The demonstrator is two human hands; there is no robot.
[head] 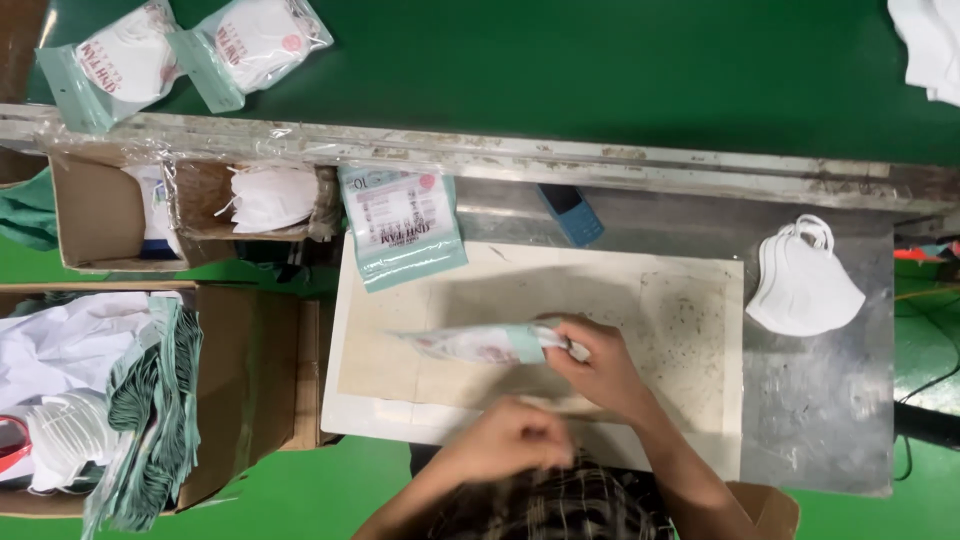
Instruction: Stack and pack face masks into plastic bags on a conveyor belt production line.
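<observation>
Hands meet over a pale work board (pixel 690 300) that lies on the grey metal tabletop (pixel 830 400). The right hand (pixel 600 368) is closed in a pinch on the green-banded end of a clear pouch (pixel 475 343), which lies flat on the middle of the board and seems to hold a white mask. The left hand (pixel 510 440) hovers blurred near the board's near edge, fingers curled; whether it holds anything cannot be told. A second printed pouch (pixel 403 225) rests at the board's far left corner, half over the edge. A stack of white masks (pixel 800 280) sits at the tabletop's right side, and a small blue device (pixel 571 213) lies by the far rail. Cardboard boxes (pixel 240 370) of masks and empty pouches stand off the left edge.

The risk seems to be in the narrow grip: held only by its end, the pouch could slip or twist, and the mask might bunch inside or slide out of the open mouth.
</observation>
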